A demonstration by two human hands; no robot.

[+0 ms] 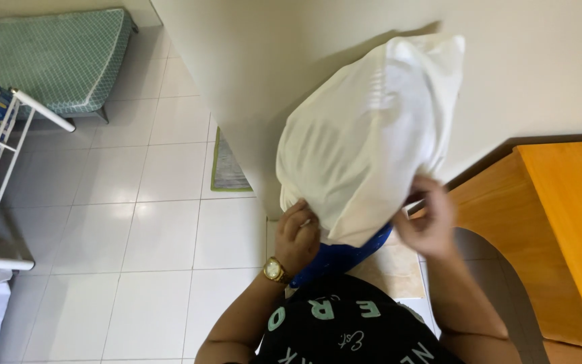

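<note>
Pillow [365,135] in a white case hangs upright in front of the person, against the cream wall [250,74], its lower end just above the black shirt [351,323]. A blue part [338,256] of the pillow shows below the case's open edge. Left hand [298,236], with a gold watch [275,270] on the wrist, grips the case's lower left edge, fingers curled into the cloth. Right hand [429,219] pinches the lower right edge, thumb and fingers closed on the fabric. Wooden counter [567,209] stands to the right, close to the right hand. White tile floor [136,236] spreads left, with a green mat [227,168] by the wall and a green mattress [55,54] further off.
</note>
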